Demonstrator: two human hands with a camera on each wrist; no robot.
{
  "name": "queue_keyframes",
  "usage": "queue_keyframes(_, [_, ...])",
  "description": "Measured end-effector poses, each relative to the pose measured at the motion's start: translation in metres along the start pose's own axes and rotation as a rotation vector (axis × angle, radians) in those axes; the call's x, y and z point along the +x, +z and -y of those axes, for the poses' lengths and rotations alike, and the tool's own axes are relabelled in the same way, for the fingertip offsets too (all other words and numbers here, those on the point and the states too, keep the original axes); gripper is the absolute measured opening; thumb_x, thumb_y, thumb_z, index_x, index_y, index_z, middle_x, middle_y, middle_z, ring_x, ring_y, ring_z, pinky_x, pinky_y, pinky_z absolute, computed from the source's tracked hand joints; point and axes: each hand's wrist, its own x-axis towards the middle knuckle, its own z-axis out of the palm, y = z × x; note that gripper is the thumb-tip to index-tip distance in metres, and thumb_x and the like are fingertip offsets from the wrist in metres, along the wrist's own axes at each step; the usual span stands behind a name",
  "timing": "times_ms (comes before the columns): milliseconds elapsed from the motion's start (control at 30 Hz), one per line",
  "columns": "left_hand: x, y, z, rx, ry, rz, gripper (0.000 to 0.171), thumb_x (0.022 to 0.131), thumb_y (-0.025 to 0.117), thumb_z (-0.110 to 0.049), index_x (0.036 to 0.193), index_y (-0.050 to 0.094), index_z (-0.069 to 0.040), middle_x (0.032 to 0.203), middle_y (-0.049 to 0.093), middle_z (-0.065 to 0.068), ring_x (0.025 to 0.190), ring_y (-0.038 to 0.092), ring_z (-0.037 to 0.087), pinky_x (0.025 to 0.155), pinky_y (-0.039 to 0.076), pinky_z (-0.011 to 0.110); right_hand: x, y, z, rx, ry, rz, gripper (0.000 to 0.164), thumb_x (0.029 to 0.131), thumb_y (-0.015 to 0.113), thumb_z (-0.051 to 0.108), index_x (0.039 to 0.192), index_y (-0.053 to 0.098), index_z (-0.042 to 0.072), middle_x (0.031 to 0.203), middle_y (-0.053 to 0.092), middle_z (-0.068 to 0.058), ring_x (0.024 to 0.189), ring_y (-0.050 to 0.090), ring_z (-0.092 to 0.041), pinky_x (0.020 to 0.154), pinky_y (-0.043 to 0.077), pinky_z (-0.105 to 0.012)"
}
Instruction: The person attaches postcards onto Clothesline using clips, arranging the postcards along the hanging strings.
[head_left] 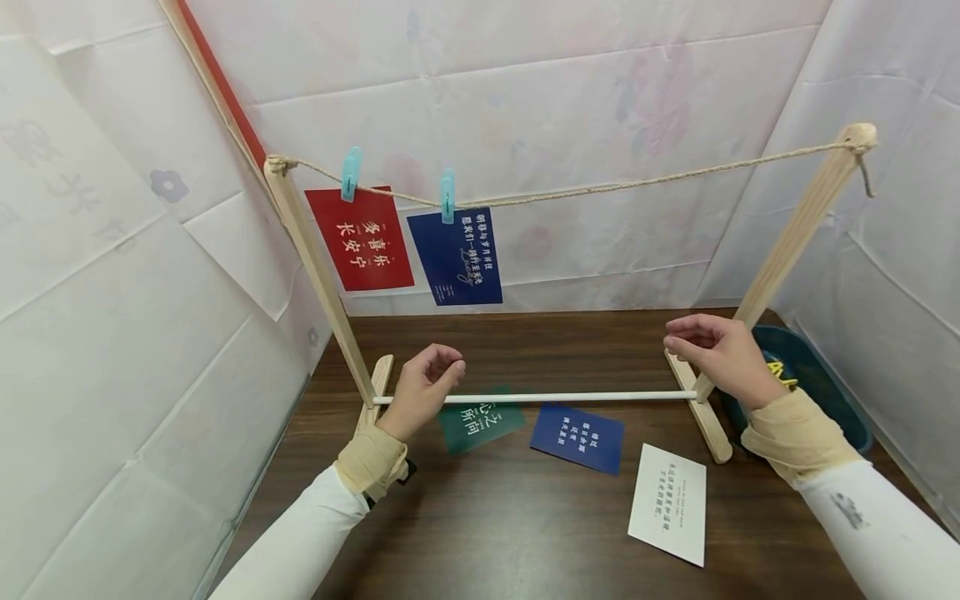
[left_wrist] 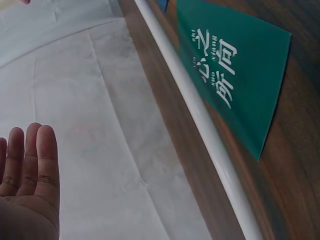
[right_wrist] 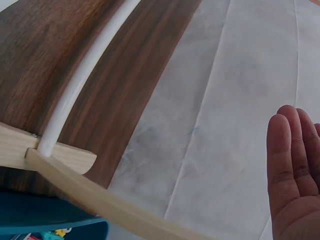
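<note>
My left hand [head_left: 429, 386] hovers by the left post, near the green card [head_left: 482, 423], its fingers loosely bent and holding nothing. Beside the right post is my right hand [head_left: 718, 354], likewise relaxed, with nothing in it. A red card [head_left: 360, 242] and a blue card [head_left: 459, 260] hang from the rope [head_left: 570, 192], each under a light-blue clothespin [head_left: 447, 197]. On the table lie the green card, partly behind the white rod [head_left: 585, 397], another blue card [head_left: 577, 437] and a white card [head_left: 670, 504].
The wooden frame has a left post [head_left: 321, 283] and a right post [head_left: 787, 233] on flat feet. A dark teal basin [head_left: 840, 417] with yellow clothespins [head_left: 782, 372] stands at right, partly hidden by my right arm. White printed sheeting [head_left: 570, 92] encloses the table.
</note>
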Motion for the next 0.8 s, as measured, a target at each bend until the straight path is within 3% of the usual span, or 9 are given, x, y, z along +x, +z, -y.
queue_keyframes(133, [-0.002,0.003,0.001,0.014,-0.042,0.013,0.013,0.105,0.071,-0.008,0.114,0.071,0.002,0.1,0.074,0.018,0.089,0.072,0.03,0.077,0.059,0.021,-0.004,-0.002,-0.004,-0.005,0.017,-0.01,0.032,0.106,0.073,0.021,0.127,0.072,-0.004,0.112,0.078,-0.016,0.085,0.069,0.005,0.073,0.059,-0.017])
queue_keyframes(300, [-0.003,0.006,0.005,0.04,-0.059,0.017,0.011,0.105,0.072,-0.008,0.113,0.072,-0.001,0.1,0.074,0.017,0.088,0.071,0.024,0.077,0.058,0.026,-0.007,-0.005,-0.01,0.007,0.006,-0.021,0.031,0.105,0.074,0.018,0.126,0.073,-0.005,0.099,0.075,0.015,0.084,0.069,0.006,0.072,0.059,-0.016])
queue_keyframes(367, [-0.004,0.007,0.007,0.052,-0.06,0.023,0.01,0.105,0.072,-0.008,0.113,0.072,-0.002,0.1,0.074,0.015,0.088,0.069,0.02,0.078,0.057,0.027,-0.008,-0.006,-0.012,0.006,0.005,-0.021,0.03,0.105,0.074,0.017,0.126,0.072,-0.005,0.097,0.073,0.021,0.083,0.07,0.005,0.072,0.059,-0.016])
queue_keyframes(433, [-0.005,0.009,0.008,0.066,-0.062,0.033,0.01,0.105,0.072,-0.009,0.113,0.072,-0.002,0.1,0.074,0.014,0.087,0.067,0.018,0.078,0.056,0.027,-0.01,-0.008,-0.015,-0.009,0.008,-0.021,0.03,0.106,0.073,0.017,0.126,0.072,-0.005,0.098,0.075,0.016,0.082,0.069,0.004,0.071,0.059,-0.017])
queue_keyframes(633, [-0.007,0.012,0.011,0.11,-0.061,0.061,0.011,0.105,0.072,-0.009,0.113,0.072,-0.002,0.101,0.075,0.012,0.086,0.065,0.015,0.077,0.054,0.024,-0.013,-0.011,-0.022,-0.053,0.024,-0.029,0.031,0.106,0.073,0.018,0.126,0.072,-0.006,0.114,0.077,-0.023,0.082,0.068,0.006,0.07,0.058,-0.015])
queue_keyframes(800, [-0.007,0.015,0.014,0.146,-0.055,0.079,0.009,0.105,0.072,-0.01,0.112,0.072,-0.004,0.101,0.075,0.01,0.087,0.065,0.015,0.078,0.055,0.026,-0.017,-0.015,-0.03,-0.066,0.035,-0.032,0.032,0.105,0.074,0.017,0.127,0.072,-0.005,0.113,0.077,-0.02,0.083,0.068,0.006,0.071,0.057,-0.014])
